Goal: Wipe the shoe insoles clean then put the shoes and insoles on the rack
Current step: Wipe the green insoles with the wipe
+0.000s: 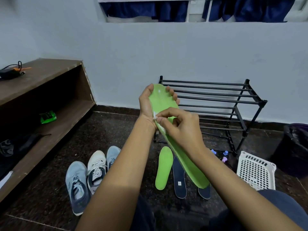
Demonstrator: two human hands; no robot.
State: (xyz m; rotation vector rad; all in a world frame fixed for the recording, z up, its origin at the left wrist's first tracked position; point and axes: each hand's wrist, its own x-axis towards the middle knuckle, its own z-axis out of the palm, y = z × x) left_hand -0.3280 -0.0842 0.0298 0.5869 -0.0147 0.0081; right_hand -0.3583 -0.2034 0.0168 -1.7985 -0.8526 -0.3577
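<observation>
The green insole [160, 100] is held up in mid-air at centre frame, in front of the rack, with its long axis running from far left to near right. The left hand [146, 102] grips the far end, with the thumb on the left edge and the fingers curled over the right edge. The right hand [182, 129] is closed in a pinch on a small white wipe [155, 116], pressed against the insole's left edge beside the left wrist. The fingers hide most of the wipe, and its material cannot be determined. The right forearm covers part of the insole's near half.

On the floor [116, 127] below lie a second green insole [164, 167] and, to its right, two dark insoles [179, 179]. The right one is largely hidden behind the held insole. Three shoes [96, 169] stand side by side to the left, one white between two light blue. The black rack [216, 99] stands against the far wall. A white basket [256, 170] sits at near right. A wooden shelf unit [50, 100] is cut off at the left edge.
</observation>
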